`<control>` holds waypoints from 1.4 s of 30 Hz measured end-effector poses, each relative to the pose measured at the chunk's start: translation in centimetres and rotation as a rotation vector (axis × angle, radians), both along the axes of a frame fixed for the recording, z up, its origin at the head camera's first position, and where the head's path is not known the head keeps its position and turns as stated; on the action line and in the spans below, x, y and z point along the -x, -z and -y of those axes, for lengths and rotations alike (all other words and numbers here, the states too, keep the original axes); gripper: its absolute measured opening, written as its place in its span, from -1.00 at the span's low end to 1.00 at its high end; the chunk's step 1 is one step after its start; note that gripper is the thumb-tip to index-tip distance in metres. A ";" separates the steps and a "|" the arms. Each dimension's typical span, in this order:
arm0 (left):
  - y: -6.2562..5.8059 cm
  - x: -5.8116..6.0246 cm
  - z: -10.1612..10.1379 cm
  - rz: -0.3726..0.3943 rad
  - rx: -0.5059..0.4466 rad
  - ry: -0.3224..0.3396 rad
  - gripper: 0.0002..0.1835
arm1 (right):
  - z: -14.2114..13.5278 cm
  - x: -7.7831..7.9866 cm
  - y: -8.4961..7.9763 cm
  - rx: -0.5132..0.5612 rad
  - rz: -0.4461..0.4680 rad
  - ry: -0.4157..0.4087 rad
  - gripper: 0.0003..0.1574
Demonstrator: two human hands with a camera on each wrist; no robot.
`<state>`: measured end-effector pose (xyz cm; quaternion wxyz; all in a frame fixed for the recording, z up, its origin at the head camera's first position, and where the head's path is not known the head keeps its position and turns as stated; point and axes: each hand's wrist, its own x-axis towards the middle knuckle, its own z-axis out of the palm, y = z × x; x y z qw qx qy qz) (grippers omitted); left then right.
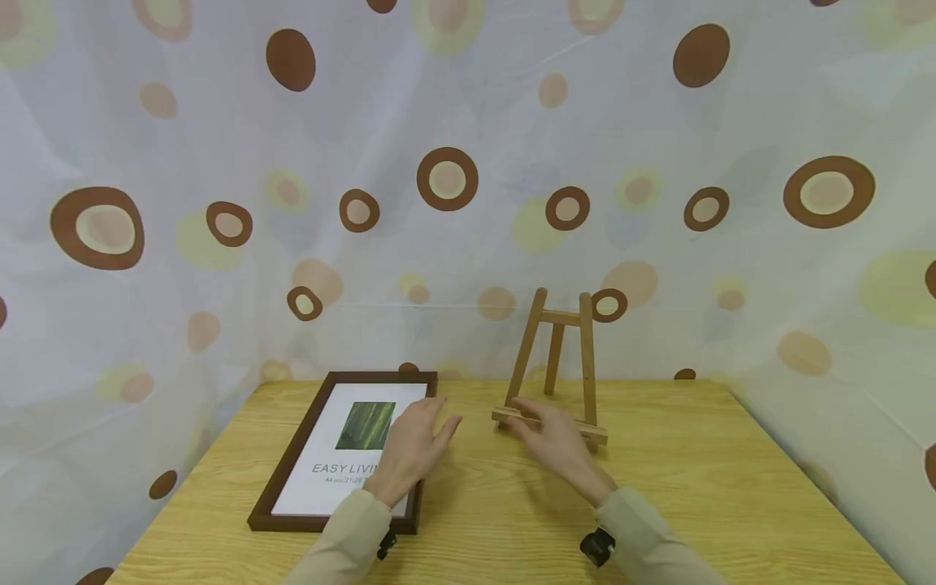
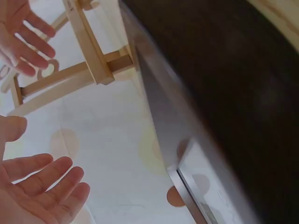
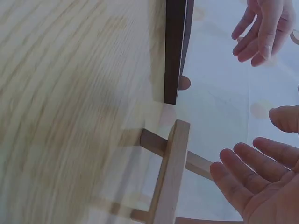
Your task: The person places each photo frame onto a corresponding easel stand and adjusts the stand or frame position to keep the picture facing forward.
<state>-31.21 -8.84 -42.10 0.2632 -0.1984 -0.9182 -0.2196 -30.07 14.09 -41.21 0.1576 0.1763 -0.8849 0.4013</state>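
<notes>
Both hands out over the pale yellow wood-grain counter (image 1: 680,487), and neither one had a hold! My left hand (image 1: 413,443) hung over the right border of the dark brown rectangular picture frame (image 1: 325,452), fingers long and loose, thumb standing apart. The frame lay face up, left of centre, its far side by the counter's back edge. Across the gap, my right hand (image 1: 559,447) crossed in front of the light-brown wooden three-legged easel (image 1: 588,357), which stood right of centre near that same back edge. Those fingers were extended too, pinching nothing; whether they brushed the wooden ledge (image 1: 595,434), I couldn't tell.

Here was the danger, as I judged it: slim legs, little weight, so one careless nudge at the ledge could have skidded the easel or tipped it back into the spotted white cloth (image 1: 483,260). And on the left? A dropped wrist might have bumped the black wrist device (image 1: 386,544) against the frame's near right corner, knocking it askew. A one-sided lift, too, could have twisted the frame loose from my fingers.
</notes>
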 end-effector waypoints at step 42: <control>0.3 0.8 12.4 0.471 -0.647 -0.137 -0.65 | 4.9 0.4 3.9 0.538 0.513 -0.249 -0.51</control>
